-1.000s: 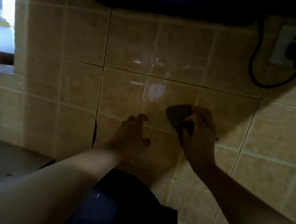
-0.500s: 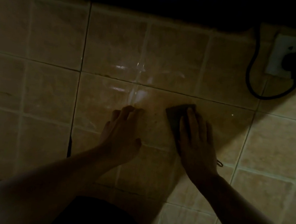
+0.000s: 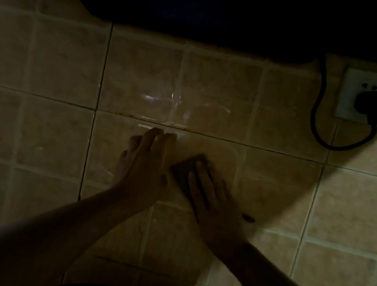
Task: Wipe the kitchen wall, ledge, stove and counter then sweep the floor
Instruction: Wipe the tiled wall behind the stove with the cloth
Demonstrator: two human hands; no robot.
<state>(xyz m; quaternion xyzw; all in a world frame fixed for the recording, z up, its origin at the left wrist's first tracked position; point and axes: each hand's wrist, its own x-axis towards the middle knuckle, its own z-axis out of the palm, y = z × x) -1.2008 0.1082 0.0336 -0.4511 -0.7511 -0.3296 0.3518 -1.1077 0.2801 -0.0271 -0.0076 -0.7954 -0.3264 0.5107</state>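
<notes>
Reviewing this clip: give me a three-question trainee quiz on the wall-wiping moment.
1. True or false: the right hand presses a dark pad against the tiled wall.
2. Where is the left hand? A) flat on the wall B) at the socket C) out of view
3. Fill in: a black ___ loops down from the socket's plug.

Key: 1 true; 2 A; 3 cord.

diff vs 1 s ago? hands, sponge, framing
The right hand went from pinching the sponge with curled fingers to pressing it flat on the tiled wall, and slid it left toward the left hand. The left hand's fingers straightened flat on the tile. The view swung right: window and counter dropped out. Unchanged: plug in the socket, cord looped below.
</notes>
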